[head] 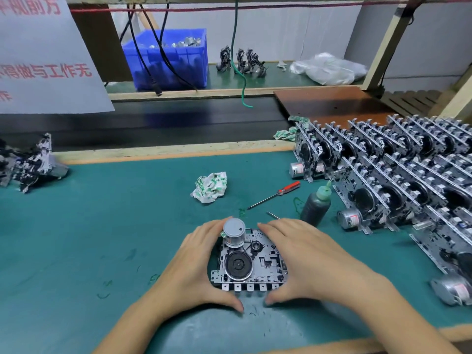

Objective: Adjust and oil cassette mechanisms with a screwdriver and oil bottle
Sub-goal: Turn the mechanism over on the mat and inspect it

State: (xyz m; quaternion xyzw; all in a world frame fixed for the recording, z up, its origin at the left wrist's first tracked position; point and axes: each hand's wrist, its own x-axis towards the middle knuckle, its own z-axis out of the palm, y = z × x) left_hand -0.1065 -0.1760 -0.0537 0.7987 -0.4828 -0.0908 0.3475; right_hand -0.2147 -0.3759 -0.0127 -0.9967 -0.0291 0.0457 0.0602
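Note:
A metal cassette mechanism (pixel 251 264) with a black flywheel and a grey motor lies flat on the green mat near me. My left hand (pixel 189 267) cups its left side, fingers by the motor. My right hand (pixel 309 256) grips its right side, and a thin metal tip (pixel 272 215) pokes out beyond its fingers. A red-handled screwdriver (pixel 274 195) lies loose on the mat beyond the mechanism. A dark oil bottle (pixel 316 204) with a green nozzle stands to the right of it.
Rows of upright cassette mechanisms (pixel 398 175) fill the right side of the mat. A crumpled cloth (pixel 209 186) lies mid-mat. More mechanisms (pixel 28 164) are piled at the left edge. Behind run a black conveyor belt (pixel 178 121), a blue bin (pixel 168 58) and hanging cables.

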